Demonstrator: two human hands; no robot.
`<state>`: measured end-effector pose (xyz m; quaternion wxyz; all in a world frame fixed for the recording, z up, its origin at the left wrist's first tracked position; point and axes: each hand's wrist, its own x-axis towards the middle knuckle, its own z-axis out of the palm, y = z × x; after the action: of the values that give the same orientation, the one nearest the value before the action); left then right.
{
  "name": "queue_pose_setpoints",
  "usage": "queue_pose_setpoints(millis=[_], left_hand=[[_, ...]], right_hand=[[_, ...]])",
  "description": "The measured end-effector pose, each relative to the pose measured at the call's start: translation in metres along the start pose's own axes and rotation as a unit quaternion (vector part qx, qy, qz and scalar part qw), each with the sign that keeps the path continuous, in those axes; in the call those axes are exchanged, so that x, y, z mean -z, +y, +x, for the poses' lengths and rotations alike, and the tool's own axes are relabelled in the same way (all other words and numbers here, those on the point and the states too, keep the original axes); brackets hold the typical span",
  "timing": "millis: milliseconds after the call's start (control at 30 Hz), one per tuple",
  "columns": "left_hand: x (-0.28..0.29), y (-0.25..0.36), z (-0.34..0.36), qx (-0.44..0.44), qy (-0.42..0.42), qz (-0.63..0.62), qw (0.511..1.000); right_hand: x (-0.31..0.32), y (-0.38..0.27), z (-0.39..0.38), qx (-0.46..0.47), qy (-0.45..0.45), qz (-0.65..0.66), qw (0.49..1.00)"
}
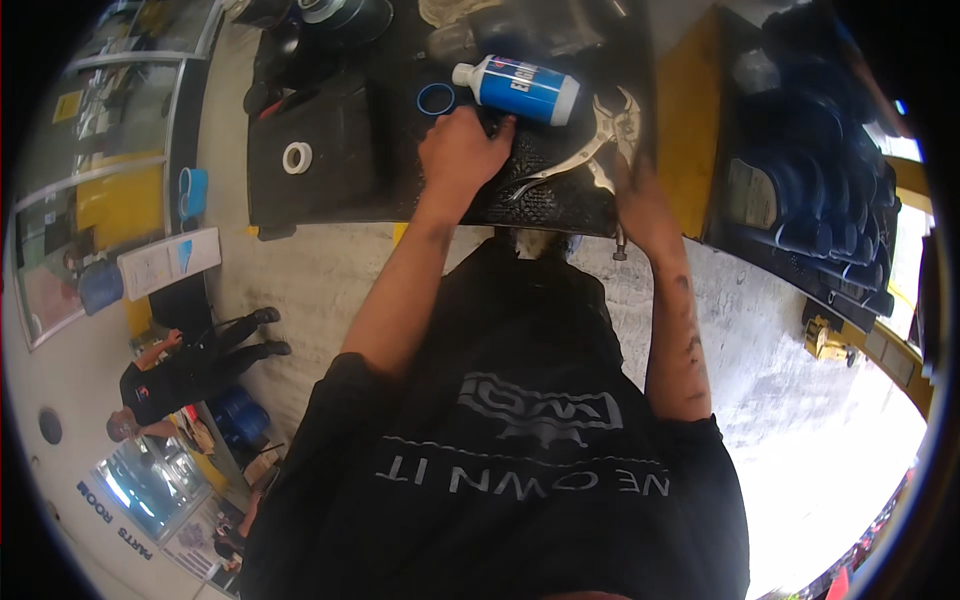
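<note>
My left hand (465,155) rests on the dark workbench (410,195), thumb held apart from the bent fingers, whose tips are hidden. Just beyond it are a blue ring (436,98) and a white and blue bottle (520,88) lying on its side, close to my thumb. On the right, my right hand (650,205), smeared by motion, is closed around one handle of silver locking pliers (612,125). Their jaws point away from me and stand apart. The other handle (555,170) swings out to the left over a textured black patch of bench.
A white ring (297,158) lies at the bench's left. Dark parts and clear plastic (480,40) crowd its far side. A yellow panel (690,110) and stacked dark blue parts (810,190) stand at right. Another person (170,380) is farther off at left.
</note>
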<state>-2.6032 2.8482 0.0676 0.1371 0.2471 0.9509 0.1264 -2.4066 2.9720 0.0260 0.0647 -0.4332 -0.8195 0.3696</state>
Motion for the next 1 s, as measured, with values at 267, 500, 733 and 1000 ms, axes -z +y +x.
queue_pose_setpoints(millis=[267,500,733,1000], left_hand=[[-0.012,-0.017,-0.01,-0.033,-0.024,-0.087,0.995],[-0.013,-0.015,-0.026,-0.082,0.029,-0.068,0.994],[0.0,-0.034,-0.03,-0.076,0.103,-0.127,0.984],[0.054,-0.091,-0.075,-0.046,0.133,-0.274,0.951]], right_hand=[[0.049,-0.03,0.01,0.04,-0.084,-0.239,0.967],[0.049,-0.033,0.008,0.099,0.0,-0.209,0.973],[-0.021,-0.066,0.02,0.256,0.003,-0.006,0.967],[-0.077,-0.094,0.031,0.304,0.014,-0.126,0.944]])
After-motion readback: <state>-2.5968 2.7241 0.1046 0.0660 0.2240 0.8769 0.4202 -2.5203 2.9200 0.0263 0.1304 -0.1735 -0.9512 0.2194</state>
